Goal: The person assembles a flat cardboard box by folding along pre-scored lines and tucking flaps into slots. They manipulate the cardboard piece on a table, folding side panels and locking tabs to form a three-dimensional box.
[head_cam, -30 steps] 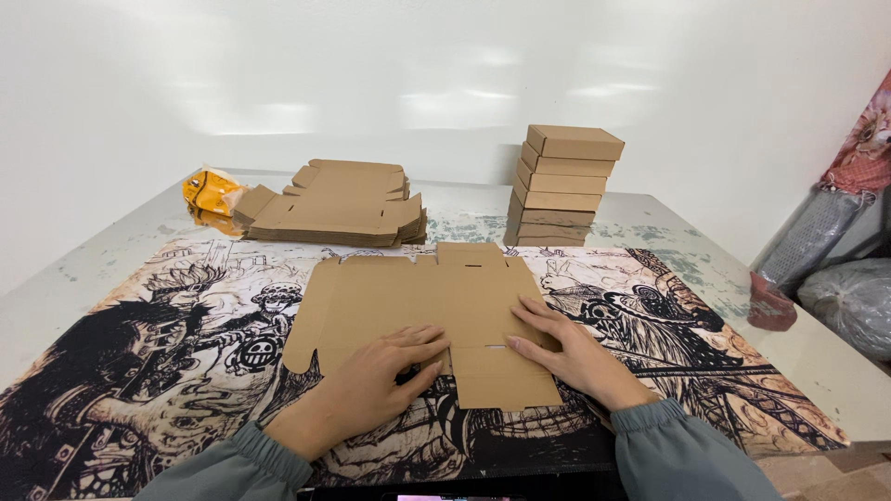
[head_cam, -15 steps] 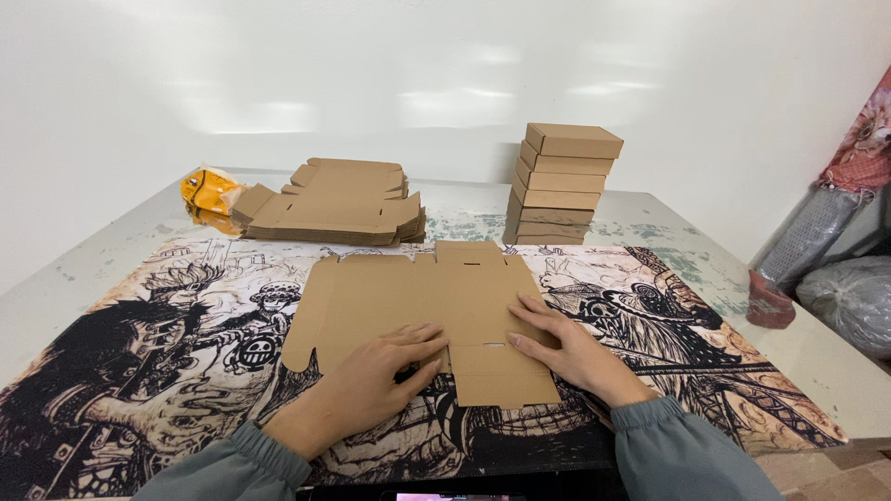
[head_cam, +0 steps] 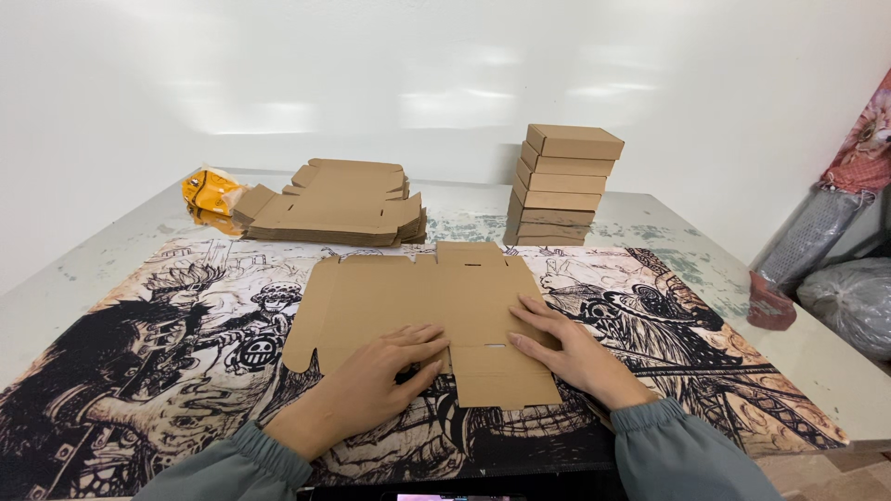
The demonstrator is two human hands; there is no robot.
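Note:
A flat, unfolded brown cardboard box blank [head_cam: 408,297] lies on the printed mat in front of me. My left hand [head_cam: 376,380] rests flat on its lower left part, fingers spread and pointing right. My right hand [head_cam: 566,348] presses flat on its lower right part, fingers pointing left. Between the two hands the blank's narrow front flap [head_cam: 501,380] sticks out toward me. Neither hand grips anything.
A pile of flat box blanks [head_cam: 339,204] lies at the back left, with a yellow packet [head_cam: 209,190] beside it. A stack of several folded boxes [head_cam: 561,186] stands at the back middle. Grey bags [head_cam: 849,297] and patterned cloth sit past the table's right edge [head_cam: 817,343].

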